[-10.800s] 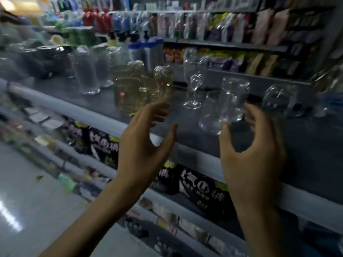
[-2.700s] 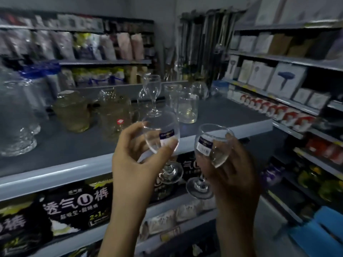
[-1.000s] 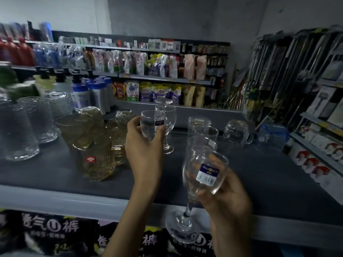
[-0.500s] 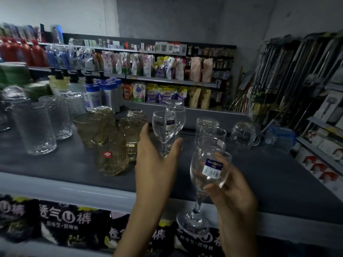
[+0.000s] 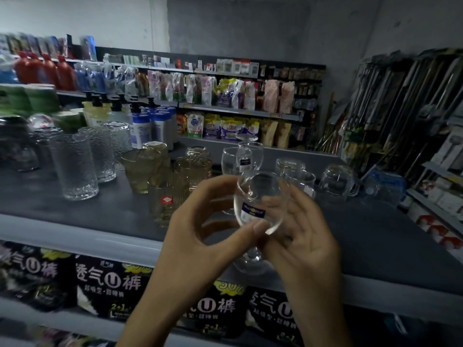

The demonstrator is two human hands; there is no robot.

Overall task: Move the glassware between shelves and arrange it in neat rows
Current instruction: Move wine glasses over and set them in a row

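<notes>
the wine glass [image 5: 259, 204] sits between both hands, above the front edge of the dark grey shelf [image 5: 375, 236]. the left hand [image 5: 200, 236] is at 9 o'clock of its bowl, thumb tip pressed on the lower bowl near the label and fingers curled round the far side. the right hand [image 5: 305, 236] is at 3 o'clock, fingers spread loosely against the bowl and stem; both hands are grasping the same glass. it stands nearly upright, clear, with a short stem and a round foot showing below the hands, and a small label with a dark blue band on the bowl. at 12 o'clock of it, further back on the shelf, stand two more stemmed glasses [image 5: 240, 161]; at 10 o'clock, amber tumblers [image 5: 142, 169]; at 2 o'clock, upturned clear mugs [image 5: 335, 180].
</notes>
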